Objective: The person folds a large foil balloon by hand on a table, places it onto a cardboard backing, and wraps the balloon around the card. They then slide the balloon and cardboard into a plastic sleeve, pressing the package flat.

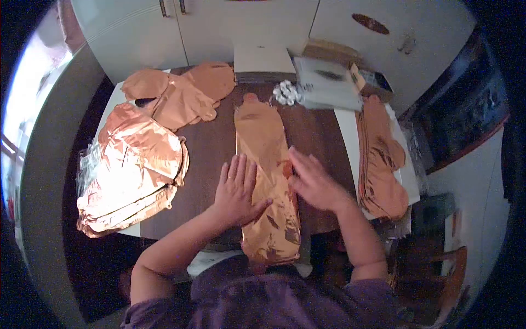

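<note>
A long, flat, rose-gold foil balloon [260,131], uninflated, lies lengthwise in front of me on the brown table [211,159], its near end reaching over the table's front edge. My left hand [236,192] rests flat on the balloon's left side, fingers stretched forward and thumb across the foil. At the balloon's right edge is my right hand [316,183], tilted on its side with the fingers extended and the thumb near the foil. Neither hand grips anything that I can see. Reddish foil shows along the right edge, partly hidden by the right hand.
Flat foil balloons [137,159] lie piled at the left, with more balloons [186,93] behind them. Another folded stack of foil balloons [378,164] is at the right edge. A silvery cluster [286,93], a clear plastic packet [329,82] and a small box [372,82] sit at the back.
</note>
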Demonstrator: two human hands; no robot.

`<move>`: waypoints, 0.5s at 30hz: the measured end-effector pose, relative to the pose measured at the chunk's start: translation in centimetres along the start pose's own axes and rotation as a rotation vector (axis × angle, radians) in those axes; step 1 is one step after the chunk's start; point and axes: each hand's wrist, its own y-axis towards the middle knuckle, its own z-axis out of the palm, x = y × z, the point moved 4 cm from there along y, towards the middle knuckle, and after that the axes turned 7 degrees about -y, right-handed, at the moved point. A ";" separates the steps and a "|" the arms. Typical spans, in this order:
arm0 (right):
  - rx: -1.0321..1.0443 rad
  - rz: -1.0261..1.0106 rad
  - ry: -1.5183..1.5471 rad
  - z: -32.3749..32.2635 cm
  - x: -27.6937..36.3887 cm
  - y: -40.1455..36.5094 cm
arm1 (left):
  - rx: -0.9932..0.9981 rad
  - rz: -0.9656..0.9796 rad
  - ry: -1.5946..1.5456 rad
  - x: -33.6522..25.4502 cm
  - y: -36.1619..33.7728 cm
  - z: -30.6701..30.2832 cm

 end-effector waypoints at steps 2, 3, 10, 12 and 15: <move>-0.152 -0.037 -0.002 -3.6 -1.5 3.7 | 0.000 0.012 0.012 0.2 0.0 0.3; -0.187 -0.037 0.043 -5.1 -2.5 6.2 | -0.027 0.032 -0.010 0.2 -0.1 0.1; -0.672 -0.066 -0.375 -7.5 -9.4 24.6 | 0.008 -0.020 0.008 0.0 0.6 0.4; -0.502 -0.052 -0.634 -6.6 -10.2 28.2 | -0.045 -0.003 -0.009 0.1 0.4 0.2; -0.179 -0.065 -0.846 -4.9 -11.3 30.6 | -0.072 -0.005 -0.059 0.0 0.5 -0.1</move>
